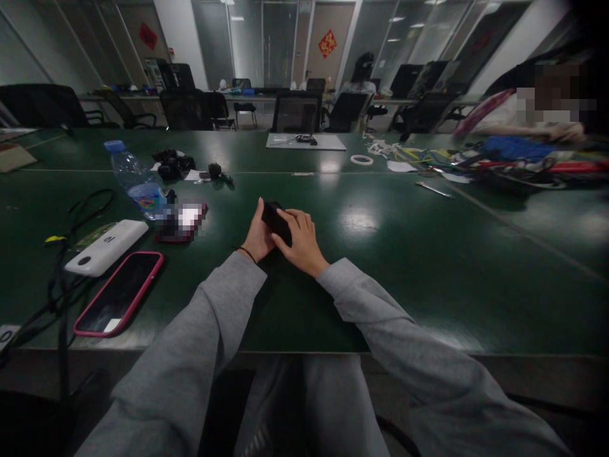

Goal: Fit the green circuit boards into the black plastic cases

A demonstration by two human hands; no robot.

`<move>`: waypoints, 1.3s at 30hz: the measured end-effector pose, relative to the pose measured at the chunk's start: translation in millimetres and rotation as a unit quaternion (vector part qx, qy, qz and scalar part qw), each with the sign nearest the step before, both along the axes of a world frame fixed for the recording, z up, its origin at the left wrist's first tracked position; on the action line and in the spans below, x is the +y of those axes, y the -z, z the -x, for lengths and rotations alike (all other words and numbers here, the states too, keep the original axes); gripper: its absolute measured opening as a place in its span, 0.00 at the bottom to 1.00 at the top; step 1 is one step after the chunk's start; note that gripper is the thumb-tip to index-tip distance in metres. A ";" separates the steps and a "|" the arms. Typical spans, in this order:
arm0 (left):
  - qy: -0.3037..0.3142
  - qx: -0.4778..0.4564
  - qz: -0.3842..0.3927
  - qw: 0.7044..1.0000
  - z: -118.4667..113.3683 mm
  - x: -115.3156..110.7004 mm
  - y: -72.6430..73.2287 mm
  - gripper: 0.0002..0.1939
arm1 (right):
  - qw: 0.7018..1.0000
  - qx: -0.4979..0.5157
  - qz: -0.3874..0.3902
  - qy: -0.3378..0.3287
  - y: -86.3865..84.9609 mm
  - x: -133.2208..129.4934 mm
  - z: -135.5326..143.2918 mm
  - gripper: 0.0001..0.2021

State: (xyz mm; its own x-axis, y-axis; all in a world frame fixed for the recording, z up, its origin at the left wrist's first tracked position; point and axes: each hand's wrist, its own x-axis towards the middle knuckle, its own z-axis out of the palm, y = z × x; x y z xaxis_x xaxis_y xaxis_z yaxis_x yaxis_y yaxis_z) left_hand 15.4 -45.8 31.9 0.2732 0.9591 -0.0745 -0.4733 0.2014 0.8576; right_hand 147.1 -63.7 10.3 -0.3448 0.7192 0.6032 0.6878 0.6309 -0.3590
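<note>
Head view: two bare hands in grey sleeves meet over a dark green table [404, 273], holding a small black object [275, 219] between them. The object is box-like and tilted, too dark for its details to be made out. The left hand [259, 238], with a thin dark band [247, 254] at its wrist, grips it from the left, thumb raised along its side; its other fingers are mostly hidden. The right hand [302, 238] closes on it from the right, fingers bent over the top and thumb near the lower edge. Whether the object touches the table cannot be told

To the left of the fingers, nearest first, lie a partly blurred-out phone [178, 236], a phone in a pink case [118, 295] and a white device [108, 247]. Beyond these, also left of the fingers, a clear bottle [136, 181] with a blue cap leans at a slant in the view, and black cables [61, 279] trail at the far left

Farther ahead of the fingers are a pale board [280, 143] and, to the right, a white ring [361, 164]. Well to the right of the fingers lie a wrench [435, 189] and a heap of coloured cables [523, 168], with another person [504, 120] seated behind it
</note>
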 end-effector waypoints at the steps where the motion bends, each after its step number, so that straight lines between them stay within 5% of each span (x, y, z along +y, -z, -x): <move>1: -0.005 0.005 -0.005 1.000 0.7 1.2 1.7 0.43 | 1.000 0.004 -0.002 0.004 -0.3 -0.4 -0.5 0.28; 15: -0.006 0.021 -0.011 1.000 3.6 8.1 11.0 0.44 | 0.999 0.024 0.022 0.007 5.6 3.0 -0.7 0.32; 26: -0.043 -0.027 0.042 0.998 8.4 11.7 13.5 0.45 | 0.986 0.136 -0.054 0.075 -16.6 4.6 -16.9 0.25; 39: -0.061 -0.051 0.023 0.997 20.8 16.7 9.0 0.39 | 0.985 0.026 0.022 0.171 15.1 29.6 -28.9 0.21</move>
